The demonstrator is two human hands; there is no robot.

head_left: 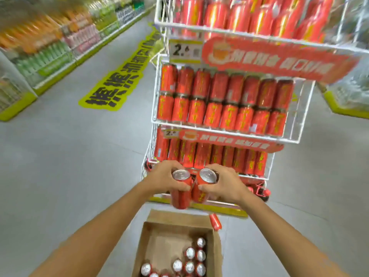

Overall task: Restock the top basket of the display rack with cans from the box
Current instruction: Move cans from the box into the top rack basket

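My left hand (163,177) grips a red can (180,193) with a silver top. My right hand (220,185) grips a second red can (201,191) right beside it, and the two cans touch. Both hands are held in front of the white wire display rack (156,86), above the open cardboard box (151,236) on the floor. Several more red cans (189,264) stand in the box's near right part. The top basket (199,30) at the upper edge of the view holds red cans (259,19).
The middle basket (299,116) and the lower basket (269,166) are packed with red cans. One red can (215,221) lies on the floor by the rack's yellow base. Shelves of drinks (50,47) line the aisle at left, with a yellow floor sticker (119,76).
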